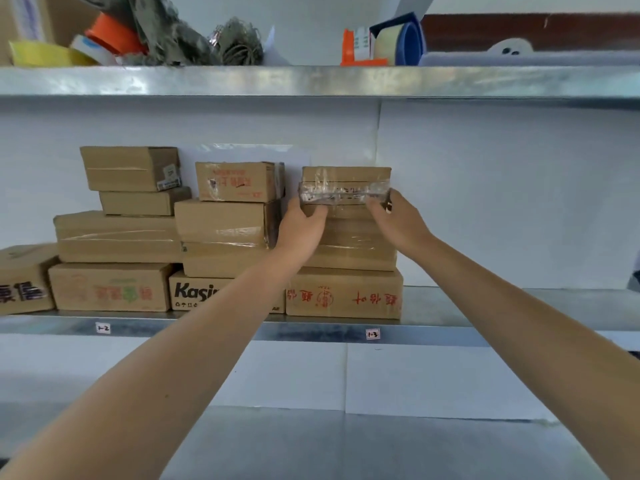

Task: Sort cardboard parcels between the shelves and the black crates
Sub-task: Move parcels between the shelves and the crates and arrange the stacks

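Note:
A small flat cardboard parcel [346,188] wrapped in shiny clear tape sits on top of the right-hand stack of parcels [349,251] on the middle metal shelf [485,306]. My left hand [304,223] grips its lower left corner and my right hand [394,216] grips its lower right corner. Both arms reach forward from the bottom of the view. More brown parcels [225,220] are stacked to the left, up to three high. No black crate is in view.
The top shelf [311,81] carries tape rolls [398,39], an orange tape dispenser [353,46], twine and yellow packaging. Shelf labels "1-2" [103,328] and "1-3" [372,334] mark the middle shelf's front edge. A lower metal shelf [346,445] lies below.

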Demonstrator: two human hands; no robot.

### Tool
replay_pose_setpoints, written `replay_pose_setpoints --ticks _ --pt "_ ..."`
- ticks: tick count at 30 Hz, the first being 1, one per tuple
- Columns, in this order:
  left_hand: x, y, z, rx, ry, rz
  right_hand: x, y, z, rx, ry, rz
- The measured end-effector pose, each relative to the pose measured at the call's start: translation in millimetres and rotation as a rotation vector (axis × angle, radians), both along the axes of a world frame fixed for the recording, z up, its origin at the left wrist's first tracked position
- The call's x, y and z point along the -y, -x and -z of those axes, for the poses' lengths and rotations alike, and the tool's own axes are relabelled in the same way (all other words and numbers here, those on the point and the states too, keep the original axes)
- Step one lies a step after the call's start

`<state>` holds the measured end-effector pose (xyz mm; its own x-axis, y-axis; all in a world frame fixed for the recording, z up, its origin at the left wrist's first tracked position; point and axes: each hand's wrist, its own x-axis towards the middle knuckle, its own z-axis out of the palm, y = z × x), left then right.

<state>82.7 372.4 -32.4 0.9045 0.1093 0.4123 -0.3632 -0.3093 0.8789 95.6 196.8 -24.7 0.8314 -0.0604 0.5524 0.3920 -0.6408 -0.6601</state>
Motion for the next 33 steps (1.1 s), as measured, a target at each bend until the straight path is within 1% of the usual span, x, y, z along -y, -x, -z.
replay_pose_setpoints --ticks 2,5,9,12,18,21,23,26,30,33 --pt "4 2 2 -0.007 0.060 0.003 -1 -3 7 0.005 -0.036 -0.036" --pt "8 10 0 0.021 0.126 0.030 -1 0 7 0.028 -0.153 -0.056" --pt "9 32 0 0.149 0.267 0.089 -2 18 12 0.136 -0.212 -0.091" --pt "5 50 5 0.187 0.369 0.095 -5 40 24 0.209 -0.278 -0.142" --pt "-18 93 51 0.172 0.556 0.136 -13 87 64 0.218 -0.480 -0.244" --pt "-33 114 79 0.158 0.610 0.177 -19 107 85 0.188 -0.543 -0.268" --pt "-47 125 98 0.121 0.628 0.160 -25 116 101 0.144 -0.581 -0.289" --pt "-67 140 126 0.063 0.673 0.049 -42 123 130 0.055 -0.612 -0.313" --pt "-94 156 164 -0.049 0.652 -0.081 -79 126 170 -0.076 -0.603 -0.319" --pt "-122 172 190 -0.131 0.637 -0.137 -109 128 195 -0.165 -0.596 -0.376"
